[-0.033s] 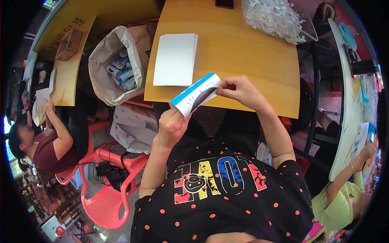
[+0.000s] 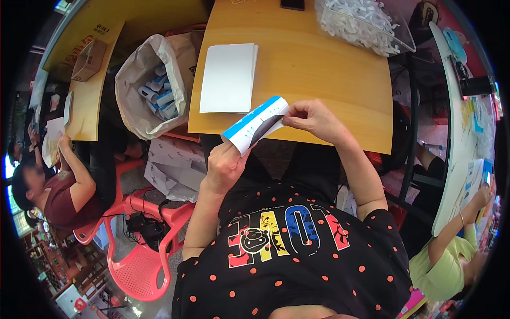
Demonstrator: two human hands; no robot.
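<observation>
A printed paper sheet (image 2: 248,135), white with a blue band and a dark picture, is curled into a tube over the near edge of the table. My left hand (image 2: 226,166) is closed at the tube's lower left end, its fingers partly inside and hidden by the paper. The far right end is pinched by my right hand (image 2: 317,121), thumb against fingertips at the sheet's loose edge. Just beyond the tube, a stack of white sheets (image 2: 227,80) lies flat on the wooden table (image 2: 308,69).
Left of the table stands a white bag (image 2: 127,80) holding several rolled blue-and-white papers (image 2: 159,95). A clear bin of white curled strips (image 2: 358,24) and a dark phone (image 2: 292,4) sit at the back. Red chairs (image 2: 139,268) stand at left. People work on both sides.
</observation>
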